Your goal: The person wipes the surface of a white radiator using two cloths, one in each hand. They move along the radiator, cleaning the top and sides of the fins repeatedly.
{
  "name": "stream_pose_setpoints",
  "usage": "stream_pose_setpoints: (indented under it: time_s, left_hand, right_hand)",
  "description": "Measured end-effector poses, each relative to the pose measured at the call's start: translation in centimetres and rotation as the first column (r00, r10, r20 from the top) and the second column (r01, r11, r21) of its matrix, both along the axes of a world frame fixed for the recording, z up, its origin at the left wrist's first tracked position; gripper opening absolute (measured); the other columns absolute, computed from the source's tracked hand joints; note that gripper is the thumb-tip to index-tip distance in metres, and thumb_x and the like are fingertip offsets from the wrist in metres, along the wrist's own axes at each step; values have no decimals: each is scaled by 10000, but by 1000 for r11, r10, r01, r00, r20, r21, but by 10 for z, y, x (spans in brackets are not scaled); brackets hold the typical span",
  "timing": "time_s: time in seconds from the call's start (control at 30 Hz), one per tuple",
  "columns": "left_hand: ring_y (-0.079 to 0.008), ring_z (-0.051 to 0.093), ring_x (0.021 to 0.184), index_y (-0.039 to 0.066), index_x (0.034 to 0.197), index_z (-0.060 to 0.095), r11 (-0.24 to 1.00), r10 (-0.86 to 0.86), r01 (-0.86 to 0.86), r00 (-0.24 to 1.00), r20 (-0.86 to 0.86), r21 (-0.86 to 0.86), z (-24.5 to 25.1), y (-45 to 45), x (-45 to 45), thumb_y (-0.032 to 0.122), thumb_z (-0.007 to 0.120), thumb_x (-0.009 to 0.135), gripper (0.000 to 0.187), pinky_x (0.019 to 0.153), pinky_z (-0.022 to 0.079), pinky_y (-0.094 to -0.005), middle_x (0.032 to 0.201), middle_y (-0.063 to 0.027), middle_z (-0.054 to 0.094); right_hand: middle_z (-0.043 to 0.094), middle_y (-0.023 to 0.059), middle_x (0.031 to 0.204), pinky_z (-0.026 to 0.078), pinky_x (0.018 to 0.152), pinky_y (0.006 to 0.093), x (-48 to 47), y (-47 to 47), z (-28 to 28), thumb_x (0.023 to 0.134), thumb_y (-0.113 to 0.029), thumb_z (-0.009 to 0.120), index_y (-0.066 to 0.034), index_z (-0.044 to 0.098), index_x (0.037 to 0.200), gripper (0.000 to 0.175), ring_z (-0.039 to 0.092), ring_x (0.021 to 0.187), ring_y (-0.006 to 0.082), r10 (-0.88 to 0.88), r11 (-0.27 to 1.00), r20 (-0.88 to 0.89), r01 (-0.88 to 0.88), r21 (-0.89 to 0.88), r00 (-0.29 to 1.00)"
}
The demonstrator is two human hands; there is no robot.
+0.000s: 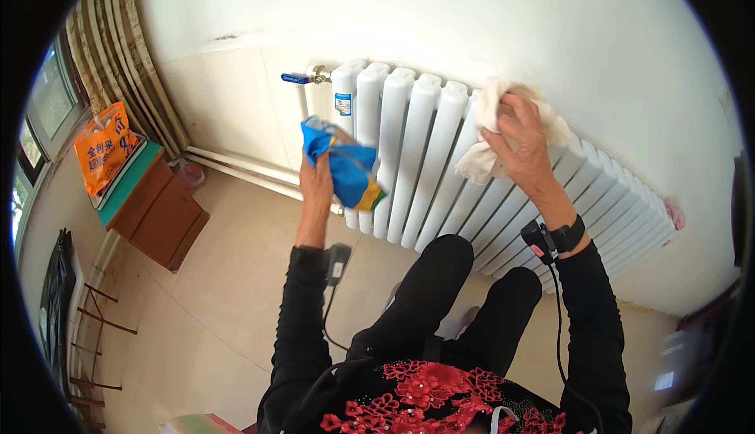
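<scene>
A white column radiator (407,156) runs along the wall in front of my knees. My left hand (317,183) grips a blue plastic packet (351,171) with a yellow and green corner, held in front of the radiator's left end. My right hand (522,142) has a crumpled off-white cloth (486,112) between its fingers. The cloth lies against the top of the radiator near its middle and partly drapes down the front of the columns. Whether the packet touches the radiator cannot be told.
A blue-handled valve (295,78) joins the radiator's upper left. Pale pipes (248,168) run low along the wall. To the left, a brown cabinet (159,215) bears an orange bag (105,148). A pink cloth (675,214) hangs at the radiator's far right end.
</scene>
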State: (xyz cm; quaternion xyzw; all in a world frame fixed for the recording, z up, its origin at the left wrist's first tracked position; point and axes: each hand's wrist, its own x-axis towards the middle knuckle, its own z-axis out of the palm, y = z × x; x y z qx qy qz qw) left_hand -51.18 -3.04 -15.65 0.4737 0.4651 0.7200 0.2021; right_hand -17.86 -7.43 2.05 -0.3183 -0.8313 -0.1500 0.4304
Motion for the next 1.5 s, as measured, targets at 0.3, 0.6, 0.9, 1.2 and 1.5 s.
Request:
stream_pose_setpoints:
  time_s: [0.3, 0.6, 0.9, 1.2, 1.5]
  left_hand:
    - [-559, 152, 1418, 194, 1514, 370, 971, 226, -227, 745, -628, 79, 68, 95, 117, 214, 695, 841, 748, 1129, 224, -595, 1637, -152, 105]
    - [-357, 422, 1306, 45, 1171, 612, 834, 546, -385, 677, -493, 395, 73, 152, 87, 240, 689, 805, 422, 1058, 274, -465, 1296, -129, 541]
    - [-293, 556, 1027, 55, 931, 678, 869, 460, -163, 617, -639, 467, 103, 128, 144, 247, 694, 788, 239, 951, 334, -439, 979, -82, 634]
    - [-266, 584, 1051, 52, 1108, 674, 846, 233, 292, 550, -802, 446, 113, 91, 235, 245, 695, 800, 365, 935, 388, -422, 1107, -74, 658]
    - [-288, 582, 1122, 49, 1163, 668, 922, 259, 142, 463, -848, 359, 121, 91, 255, 265, 685, 839, 389, 972, 372, -429, 1179, -114, 662]
  right_hand:
    - [454, 110, 1437, 292, 1081, 609, -58, 113, -53, 761, -308, 763, -256, 617, 1266, 528, 338, 1399, 333, -436, 899, 511, 378, 220, 740]
    - [589, 180, 1102, 489, 847, 409, -85, 156, -35, 716, -403, 802, -35, 422, 1423, 883, 587, 1033, 314, -408, 911, 515, 377, 170, 754]
    - [602, 162, 1113, 482, 926, 394, -38, 143, -40, 679, -164, 757, -2, 552, 1145, 534, 574, 1096, 315, -260, 965, 349, 225, 136, 900]
    - [627, 95, 1030, 499, 828, 389, 106, 80, -50, 775, -45, 591, -53, 636, 1006, 235, 590, 996, 297, -328, 927, 195, 275, 254, 924]
    - [656, 121, 1056, 428, 950, 443, 169, 19, 17, 794, -200, 740, -60, 654, 1097, 345, 595, 1049, 323, -563, 697, -370, 665, 269, 739]
